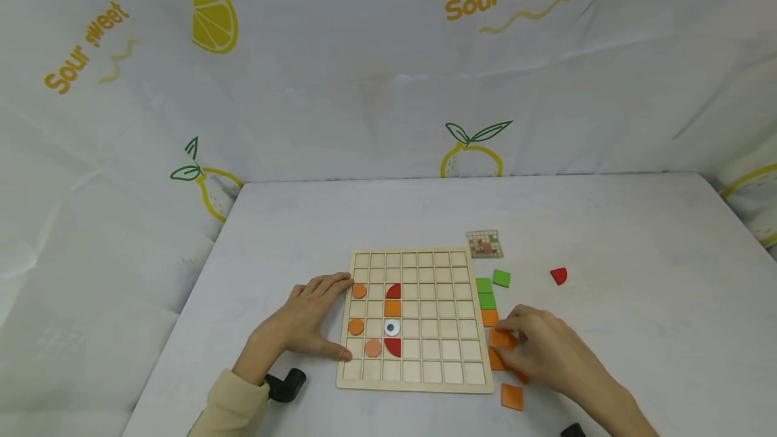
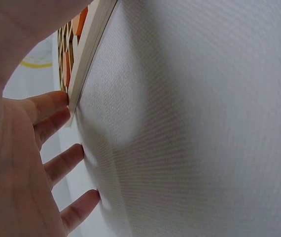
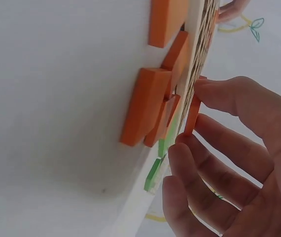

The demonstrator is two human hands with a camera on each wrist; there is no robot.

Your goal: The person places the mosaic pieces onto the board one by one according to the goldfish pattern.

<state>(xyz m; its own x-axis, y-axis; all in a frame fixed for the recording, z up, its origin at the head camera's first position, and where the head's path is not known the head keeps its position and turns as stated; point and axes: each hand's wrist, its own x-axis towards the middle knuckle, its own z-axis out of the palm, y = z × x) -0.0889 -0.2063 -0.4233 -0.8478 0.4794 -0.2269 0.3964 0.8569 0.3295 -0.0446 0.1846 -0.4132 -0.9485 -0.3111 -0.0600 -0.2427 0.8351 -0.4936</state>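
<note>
A wooden grid board (image 1: 419, 390) lies on the table. My left hand (image 1: 306, 321) rests at its left side, thumb and fingers spread, fingertips right at the rim. My right hand (image 1: 552, 353) pinches an orange square tile (image 3: 193, 116) between thumb and fingers, beside the board's right edge. More orange tiles (image 3: 145, 106) lie beneath and around that hand, partly hidden by it. In the board's left part sit orange discs (image 1: 356, 326), two red quarter-circle pieces (image 1: 394, 291), an orange square (image 1: 392, 309) and a white eye disc (image 1: 392, 328).
Green square tiles (image 1: 485, 301) line the board's right edge, with another green tile (image 1: 501, 278) nearby. A red quarter piece (image 1: 559, 276) lies farther right. A small pattern card (image 1: 485, 244) touches the board's far right corner. One orange tile (image 1: 512, 397) lies nearer the front.
</note>
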